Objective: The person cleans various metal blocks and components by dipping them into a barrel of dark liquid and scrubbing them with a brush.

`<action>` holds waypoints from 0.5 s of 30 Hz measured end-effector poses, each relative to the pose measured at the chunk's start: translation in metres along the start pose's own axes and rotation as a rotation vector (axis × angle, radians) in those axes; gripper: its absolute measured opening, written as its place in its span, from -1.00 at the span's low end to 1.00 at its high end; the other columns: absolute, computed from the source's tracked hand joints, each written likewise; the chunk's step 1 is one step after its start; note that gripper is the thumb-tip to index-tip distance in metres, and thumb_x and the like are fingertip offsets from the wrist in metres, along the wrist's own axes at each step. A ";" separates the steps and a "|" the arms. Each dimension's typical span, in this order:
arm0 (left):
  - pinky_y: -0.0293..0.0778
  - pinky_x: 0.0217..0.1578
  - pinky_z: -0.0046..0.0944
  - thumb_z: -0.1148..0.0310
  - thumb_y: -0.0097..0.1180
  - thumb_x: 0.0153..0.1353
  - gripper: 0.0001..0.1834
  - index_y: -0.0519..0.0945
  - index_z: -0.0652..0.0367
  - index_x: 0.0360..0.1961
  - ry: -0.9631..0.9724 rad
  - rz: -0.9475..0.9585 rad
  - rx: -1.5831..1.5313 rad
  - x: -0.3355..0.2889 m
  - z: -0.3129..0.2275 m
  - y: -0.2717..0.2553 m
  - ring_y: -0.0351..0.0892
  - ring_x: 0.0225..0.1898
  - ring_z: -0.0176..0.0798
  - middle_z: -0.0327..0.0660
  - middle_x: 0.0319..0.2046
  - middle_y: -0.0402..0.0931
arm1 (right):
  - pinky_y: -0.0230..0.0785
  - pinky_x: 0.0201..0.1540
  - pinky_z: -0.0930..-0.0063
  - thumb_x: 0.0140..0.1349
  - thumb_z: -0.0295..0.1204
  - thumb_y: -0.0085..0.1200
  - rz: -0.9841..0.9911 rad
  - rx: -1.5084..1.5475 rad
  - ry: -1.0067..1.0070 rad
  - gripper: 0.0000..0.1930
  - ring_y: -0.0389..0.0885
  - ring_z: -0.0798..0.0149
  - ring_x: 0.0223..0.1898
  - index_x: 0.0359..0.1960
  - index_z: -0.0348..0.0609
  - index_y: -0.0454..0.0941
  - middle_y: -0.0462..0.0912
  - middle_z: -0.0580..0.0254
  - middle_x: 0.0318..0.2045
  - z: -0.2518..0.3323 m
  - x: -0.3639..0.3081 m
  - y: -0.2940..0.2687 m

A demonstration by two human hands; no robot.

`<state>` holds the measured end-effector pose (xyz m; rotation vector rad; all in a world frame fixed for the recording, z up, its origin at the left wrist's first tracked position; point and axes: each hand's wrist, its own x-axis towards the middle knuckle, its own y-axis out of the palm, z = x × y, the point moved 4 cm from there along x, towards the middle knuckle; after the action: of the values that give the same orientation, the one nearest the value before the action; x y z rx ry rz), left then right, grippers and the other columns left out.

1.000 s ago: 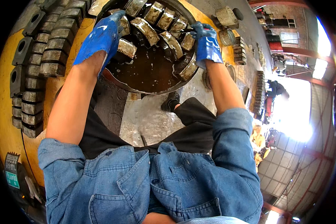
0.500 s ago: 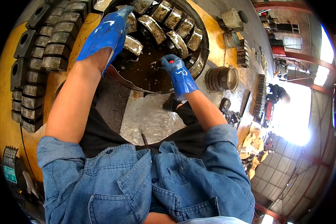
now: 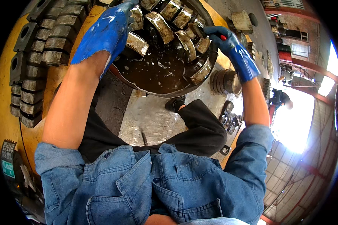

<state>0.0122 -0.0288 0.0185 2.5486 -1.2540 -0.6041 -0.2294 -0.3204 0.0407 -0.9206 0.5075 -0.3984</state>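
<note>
A round basin (image 3: 213, 60); left hand (image 3: 116, 23) over its left side, grip unclear; right hand (image 3: 229, 45) at its right rim. Inside, by the left hand, a curved block (image 3: 138, 18), long axis near-to-far. Near left, a printed teal label (image 3: 8, 168). Right grip: closed on a red piece (image 3: 223, 37).

Yellow surface (image 3: 3, 80), on either side of your round tub (image 3: 169, 96)
Left of the tub, you have rows of dark metal blocks (image 3: 55, 44) and 3 grey blocks with round holes (image 3: 20, 69) on it; right of the tub, stacked metal rings (image 3: 222, 81) stand beside you on grey floor (image 3: 150, 120).
</note>
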 end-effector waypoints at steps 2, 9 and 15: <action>0.50 -0.11 -0.44 0.30 -0.12 0.59 -0.66 0.52 0.14 0.25 -0.010 0.003 -0.061 -0.008 -0.011 0.000 0.59 -0.10 -0.44 -0.32 -0.05 0.62 | 0.48 0.20 0.46 0.39 -0.58 0.18 0.082 -0.056 0.039 -0.71 0.66 0.44 0.03 0.08 -0.02 0.73 0.77 0.36 0.05 -0.017 0.019 0.011; 0.51 0.08 -0.37 0.32 -0.15 0.61 -0.58 0.43 0.25 0.37 0.053 0.534 -0.709 0.031 0.045 -0.034 0.58 0.05 -0.38 -0.21 0.07 0.60 | 0.50 0.19 0.46 0.39 -0.64 0.13 0.179 0.120 0.018 -0.75 0.67 0.46 0.02 -0.01 -0.08 0.75 0.79 0.34 0.00 -0.050 0.066 -0.007; 0.51 0.11 -0.29 0.32 -0.13 0.58 -0.61 0.48 0.26 0.30 -0.011 0.158 -0.539 0.015 0.027 -0.015 0.61 0.07 -0.26 -0.14 0.06 0.63 | 0.52 -0.02 0.56 0.32 -0.59 0.21 0.051 -0.002 -0.148 -0.73 0.67 0.51 -0.14 -0.02 -0.01 0.80 0.80 0.41 -0.18 -0.085 0.113 -0.043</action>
<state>0.0190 -0.0324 -0.0151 1.9892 -1.0976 -0.7938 -0.1913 -0.4587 0.0062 -0.9294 0.3950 -0.2811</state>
